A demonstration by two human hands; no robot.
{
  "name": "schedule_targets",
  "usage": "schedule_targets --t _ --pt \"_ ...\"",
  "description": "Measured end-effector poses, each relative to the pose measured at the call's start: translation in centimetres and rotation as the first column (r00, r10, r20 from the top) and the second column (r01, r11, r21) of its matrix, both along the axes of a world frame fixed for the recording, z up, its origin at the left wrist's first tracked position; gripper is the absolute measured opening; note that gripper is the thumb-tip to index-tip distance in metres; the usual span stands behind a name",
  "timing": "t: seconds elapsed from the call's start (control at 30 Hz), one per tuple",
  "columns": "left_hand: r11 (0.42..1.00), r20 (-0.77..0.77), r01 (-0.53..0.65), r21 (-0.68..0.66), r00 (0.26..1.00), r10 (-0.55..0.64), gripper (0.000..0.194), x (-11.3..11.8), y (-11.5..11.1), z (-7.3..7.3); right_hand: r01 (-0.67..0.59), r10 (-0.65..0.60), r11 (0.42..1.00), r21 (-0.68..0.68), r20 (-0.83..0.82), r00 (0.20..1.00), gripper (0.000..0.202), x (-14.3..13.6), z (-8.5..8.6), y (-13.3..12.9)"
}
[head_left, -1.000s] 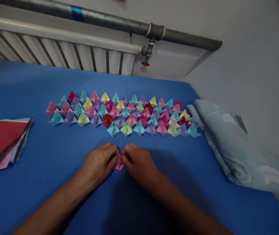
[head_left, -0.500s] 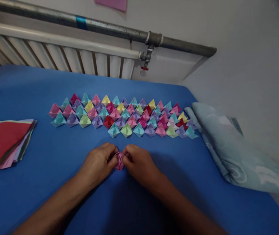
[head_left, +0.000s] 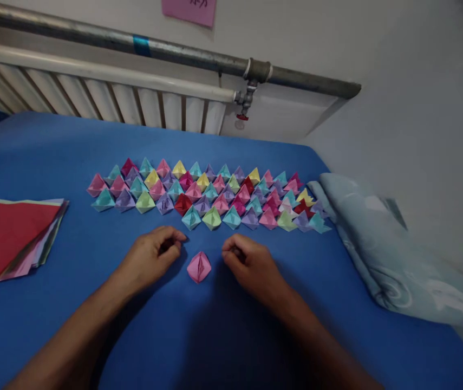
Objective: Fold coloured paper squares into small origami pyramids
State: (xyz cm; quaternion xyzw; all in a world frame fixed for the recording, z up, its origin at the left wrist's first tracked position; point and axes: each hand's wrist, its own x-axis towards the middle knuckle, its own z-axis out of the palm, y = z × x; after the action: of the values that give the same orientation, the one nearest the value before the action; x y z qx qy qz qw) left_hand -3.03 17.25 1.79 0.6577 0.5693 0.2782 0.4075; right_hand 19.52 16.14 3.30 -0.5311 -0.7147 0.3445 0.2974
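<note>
A pink folded paper boat (head_left: 199, 267) lies by itself on the blue surface (head_left: 154, 336), between my two hands and touching neither. To its left is my left hand (head_left: 150, 255), thumb and forefinger curled close together with nothing between them. My right hand (head_left: 253, 264) is on the other side, its fingers curled in and thumb near the forefinger, holding nothing that shows. Beyond the hands, rows of small folded paper boats (head_left: 212, 218) in pink, teal, purple, yellow, green and red stand packed side by side.
At the left lies a stack of coloured paper sheets (head_left: 12, 230), red on top. A folded pale teal blanket (head_left: 377, 249) rests at the right. Behind the surface are a white radiator (head_left: 125, 103), a metal pipe (head_left: 199, 57) and a valve with a red handle (head_left: 242, 117).
Both hands have let go of the pink boat and moved apart, the left to the left and the right to the right. The view has shifted slightly.
</note>
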Motion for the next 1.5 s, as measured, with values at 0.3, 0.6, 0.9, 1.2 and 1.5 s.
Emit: schedule_targets --t 0.3,0.6,0.9,1.2,1.5 --pt "0.94 0.042 0.199 0.277 0.975 -0.219 0.024 1.9 -0.4 0.0 -0.423 0.379 0.89 0.171 0.238 0.894 0.015 -2.0 -0.4 -2.6" --pt "0.954 -0.003 0.118 0.275 0.992 -0.122 0.02 0.9 -0.3 0.9 -0.331 0.317 0.919 0.212 0.101 0.943 0.028 0.0 1.1 -1.3" --pt "0.917 0.026 0.21 0.34 0.972 -0.232 0.021 1.5 -0.7 0.4 -0.424 0.385 0.9 0.099 0.277 0.88 0.015 -0.6 0.4 -1.6" --pt "0.907 0.025 -0.006 0.421 1.0 -0.004 0.013 1.0 -0.8 1.3 -0.411 0.378 0.887 0.212 0.179 0.908 0.015 -1.1 0.1 -1.7" --pt "0.892 0.011 -0.231 0.389 0.969 0.247 0.01 -1.3 0.1 2.7 -0.136 0.137 0.945 0.296 0.017 0.99 0.02 -1.2 -1.7 -0.2"
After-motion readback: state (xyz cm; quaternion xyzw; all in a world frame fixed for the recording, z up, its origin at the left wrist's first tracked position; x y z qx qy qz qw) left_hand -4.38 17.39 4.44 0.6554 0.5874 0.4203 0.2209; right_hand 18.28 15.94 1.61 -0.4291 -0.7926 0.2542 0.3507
